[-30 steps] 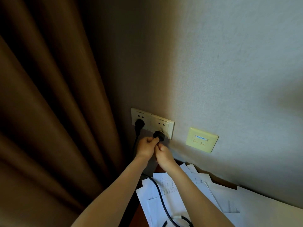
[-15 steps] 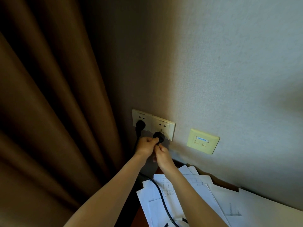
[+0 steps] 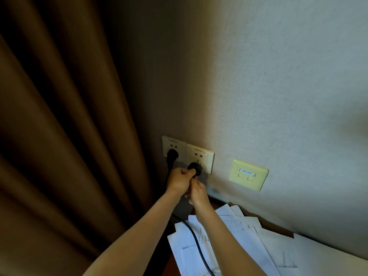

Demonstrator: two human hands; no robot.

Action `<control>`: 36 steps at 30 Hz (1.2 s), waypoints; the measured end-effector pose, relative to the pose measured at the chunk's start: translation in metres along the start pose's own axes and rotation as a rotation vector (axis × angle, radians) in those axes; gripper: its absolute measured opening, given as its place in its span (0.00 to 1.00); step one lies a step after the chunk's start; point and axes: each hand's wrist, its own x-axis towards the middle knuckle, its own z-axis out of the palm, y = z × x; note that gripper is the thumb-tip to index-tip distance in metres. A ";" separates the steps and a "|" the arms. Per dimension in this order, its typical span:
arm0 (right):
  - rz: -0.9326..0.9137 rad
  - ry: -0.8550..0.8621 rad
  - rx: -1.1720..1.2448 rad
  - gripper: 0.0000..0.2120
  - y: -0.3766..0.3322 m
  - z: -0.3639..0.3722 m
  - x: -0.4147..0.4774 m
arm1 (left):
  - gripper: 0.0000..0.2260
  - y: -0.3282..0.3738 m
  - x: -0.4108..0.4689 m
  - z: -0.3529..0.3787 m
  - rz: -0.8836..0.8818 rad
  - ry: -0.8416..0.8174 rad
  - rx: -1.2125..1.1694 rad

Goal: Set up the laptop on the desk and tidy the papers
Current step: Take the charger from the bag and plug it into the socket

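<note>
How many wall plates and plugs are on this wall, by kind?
Power socket plates: 2
Data port plate: 1
Black plugs: 2
Total: 5

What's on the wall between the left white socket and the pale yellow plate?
Head view: a second white socket, the left hand and right hand on its round black plug.

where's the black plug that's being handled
Head view, lower centre: the black plug sits at the lower holes of the right wall socket, gripped by the left hand, left of the yellow data plate.
</note>
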 end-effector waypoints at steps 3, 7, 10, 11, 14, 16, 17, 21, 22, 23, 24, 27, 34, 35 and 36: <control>0.015 0.006 0.028 0.16 -0.002 0.003 0.000 | 0.10 -0.001 0.001 0.001 0.011 0.021 0.006; 0.002 -0.018 0.025 0.16 0.005 -0.002 -0.005 | 0.07 -0.002 -0.001 0.000 0.004 -0.001 0.031; -0.014 0.007 0.034 0.16 0.005 -0.001 -0.004 | 0.06 -0.001 0.001 -0.001 0.020 0.008 0.066; -0.016 0.013 0.036 0.16 0.004 -0.001 -0.004 | 0.06 -0.001 0.002 -0.003 0.026 0.003 0.069; 0.034 0.029 0.061 0.17 0.001 0.000 -0.003 | 0.08 0.001 0.003 -0.007 0.021 -0.016 0.070; 0.063 0.040 0.075 0.18 -0.003 0.002 -0.003 | 0.10 0.003 0.002 -0.007 0.004 -0.034 0.037; 0.084 0.053 0.091 0.18 -0.005 0.003 -0.002 | 0.10 0.004 0.003 -0.006 -0.005 -0.035 0.020; 0.115 0.098 0.139 0.17 -0.012 0.000 0.004 | 0.12 0.012 0.005 -0.001 0.003 0.013 0.040; 0.115 0.098 0.115 0.16 -0.012 -0.001 0.004 | 0.12 0.011 0.006 -0.001 -0.014 0.005 0.028; 0.115 0.098 0.093 0.17 -0.010 -0.002 0.006 | 0.11 0.011 0.006 -0.001 -0.034 -0.006 0.013; 0.123 0.097 0.079 0.17 -0.009 -0.003 0.008 | 0.10 0.011 0.007 -0.001 -0.054 -0.010 0.007; 0.178 0.104 0.053 0.17 -0.010 -0.001 0.014 | 0.10 0.010 0.007 0.001 -0.067 0.000 0.007; 0.377 0.108 0.113 0.17 -0.026 0.006 0.042 | 0.14 0.014 0.016 0.000 0.056 0.071 0.040; 0.392 0.097 0.108 0.17 -0.026 0.005 0.045 | 0.14 0.015 0.018 0.000 0.058 0.064 0.063; 0.396 0.086 0.094 0.15 -0.025 0.004 0.047 | 0.13 0.016 0.018 -0.001 0.059 0.058 0.087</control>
